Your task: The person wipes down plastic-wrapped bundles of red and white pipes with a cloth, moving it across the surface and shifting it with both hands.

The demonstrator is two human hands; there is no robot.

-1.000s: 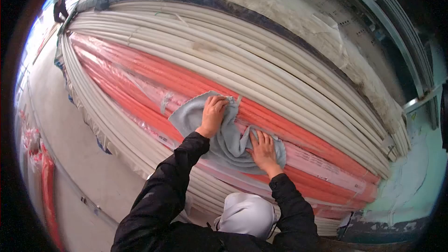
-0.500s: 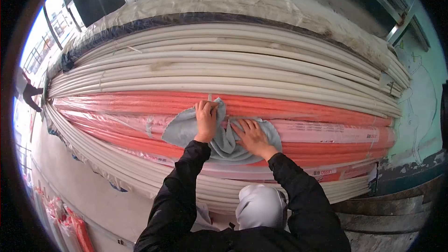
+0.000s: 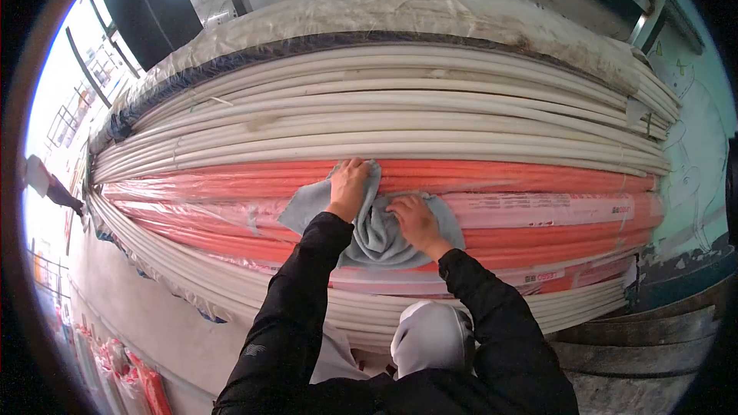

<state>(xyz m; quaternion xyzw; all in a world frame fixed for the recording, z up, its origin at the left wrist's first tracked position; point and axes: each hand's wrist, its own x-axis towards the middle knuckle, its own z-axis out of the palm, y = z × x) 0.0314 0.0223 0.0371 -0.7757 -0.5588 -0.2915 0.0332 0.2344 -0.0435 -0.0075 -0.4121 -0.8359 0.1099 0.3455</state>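
Observation:
A grey cloth (image 3: 380, 242) lies bunched and folded over the wrapped red pipes (image 3: 530, 174) in the middle of the head view. My left hand (image 3: 350, 184) is closed on the cloth's upper part, close to where the red bundle meets the white pipes. Lower and to the right, my right hand (image 3: 416, 221) has its fingers curled into the cloth, gathering it into folds. Clear plastic film with printed labels covers the red pipes under both hands.
Long white pipes (image 3: 400, 123) are stacked behind the red ones, with more white pipes (image 3: 553, 309) in front. Dusty plastic sheeting (image 3: 346, 11) covers the back. Dark boards (image 3: 630, 357) lie at lower right. Another person's arm (image 3: 63, 194) shows at far left.
My right hand's fingers have gone from spread on the cloth to curled, and the cloth is more bunched between my hands. The view has shifted slightly.

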